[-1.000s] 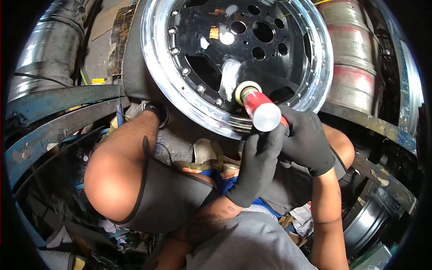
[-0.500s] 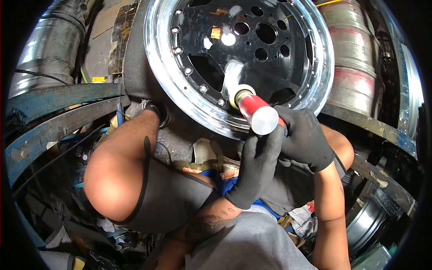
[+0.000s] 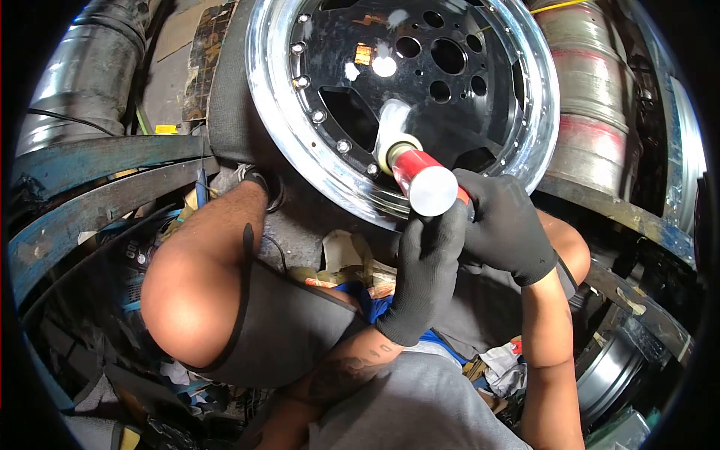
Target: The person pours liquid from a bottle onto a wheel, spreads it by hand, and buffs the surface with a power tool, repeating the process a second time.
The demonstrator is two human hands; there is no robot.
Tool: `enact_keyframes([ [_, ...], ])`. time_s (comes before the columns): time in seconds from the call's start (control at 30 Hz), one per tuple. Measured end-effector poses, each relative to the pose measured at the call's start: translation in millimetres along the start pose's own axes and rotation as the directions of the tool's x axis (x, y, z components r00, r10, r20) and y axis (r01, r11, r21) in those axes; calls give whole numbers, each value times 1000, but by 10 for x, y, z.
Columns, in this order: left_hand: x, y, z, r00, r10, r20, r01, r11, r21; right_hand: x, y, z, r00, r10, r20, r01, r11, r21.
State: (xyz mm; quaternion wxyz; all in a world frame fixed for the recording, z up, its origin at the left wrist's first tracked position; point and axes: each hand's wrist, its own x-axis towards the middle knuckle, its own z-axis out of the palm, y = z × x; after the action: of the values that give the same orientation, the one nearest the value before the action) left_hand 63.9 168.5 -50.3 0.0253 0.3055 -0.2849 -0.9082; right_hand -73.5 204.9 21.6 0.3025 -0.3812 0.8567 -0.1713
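Both gloved hands are closed on a red polisher (image 3: 412, 169) with a silver round end cap and a pale yellow pad. My right hand (image 3: 501, 225) grips it from the right, near an orange-red part. My left hand (image 3: 435, 251) holds it from below, its fingertips against the underside of the cap. The pad presses on the glossy black face of a wheel rim (image 3: 311, 161), beside a hazy white smear (image 3: 394, 116). The rim has a bright chrome lip with a ring of bolts, and it leans tilted in front of my knees. The hands partly hide the polisher's handle.
Stacked metal rims (image 3: 589, 97) stand at the right, and more silver rims (image 3: 82, 67) at the upper left. Blue metal bars (image 3: 105, 161) run along the left side. Another rim (image 3: 611, 379) lies low at the right. Cloths and clutter lie between my legs.
The polisher and both hands have shifted slightly left and up across the wheel's face. The wheel appears a little further right in view. Both hands keep their hold.
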Motion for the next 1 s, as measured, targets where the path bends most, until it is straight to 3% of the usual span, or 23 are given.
enact_keyframes([
  [0.03,-25,26,12,1000,2,-10,-2,1000,6,15,-11,9,1000,-4,10,4,1000,8],
  [0.13,-48,-49,-70,963,255,93,-270,873,406,8,-44,-38,999,21,34,-20,1000,-22],
  [0.17,-35,-54,-55,985,165,57,-174,949,262,18,-49,-30,1000,17,20,-16,1000,-19],
  [0.23,-25,-29,-44,982,179,63,-188,963,194,33,-53,-16,1000,13,-10,-13,1000,-18],
  [0.27,-37,-66,-86,954,285,97,-301,913,277,31,-54,-17,1000,14,2,-14,1000,-17],
  [0.33,-40,-22,-103,944,301,132,-329,873,360,50,-69,-5,1000,10,28,-10,1000,-10],
  [0.37,-45,14,-95,969,215,125,-246,898,366,60,-87,-14,999,17,35,-16,1000,-19],
  [0.43,-37,25,-110,949,285,138,-316,812,492,63,-117,-63,998,37,47,-35,999,-42],
  [0.47,-19,-25,-139,884,430,182,-447,667,596,72,-109,-42,1000,13,26,-12,999,-53],
  [0.53,-3,-104,-159,811,542,221,-542,553,632,87,-84,7,999,-32,-18,30,996,-79],
  [0.63,-13,-93,-179,833,523,180,-521,632,574,77,-133,-27,999,7,41,-3,997,-78],
  [0.73,-53,19,-137,814,540,215,-526,526,669,85,-141,-52,998,42,39,-39,997,-71],
  [0.8,-49,3,-130,833,514,205,-512,577,636,82,-98,-17,1000,6,9,-5,995,-102],
  [0.83,-36,-27,-159,858,481,180,-489,657,574,88,-94,14,1000,-13,-5,12,995,-98],
  [0.9,-2,-33,-105,940,332,85,-342,913,220,94,-129,2,1000,0,19,2,995,-100],
  [0.93,15,-29,-75,967,252,36,-253,967,20,96,-144,-24,999,12,32,-9,995,-96],
  [0.97,-32,-14,-118,928,355,112,-373,884,282,92,-150,-50,999,26,44,-22,995,-93],
  [1.0,-45,0,-117,921,368,132,-389,838,382,85,-147,-65,998,42,55,-37,995,-91],
])
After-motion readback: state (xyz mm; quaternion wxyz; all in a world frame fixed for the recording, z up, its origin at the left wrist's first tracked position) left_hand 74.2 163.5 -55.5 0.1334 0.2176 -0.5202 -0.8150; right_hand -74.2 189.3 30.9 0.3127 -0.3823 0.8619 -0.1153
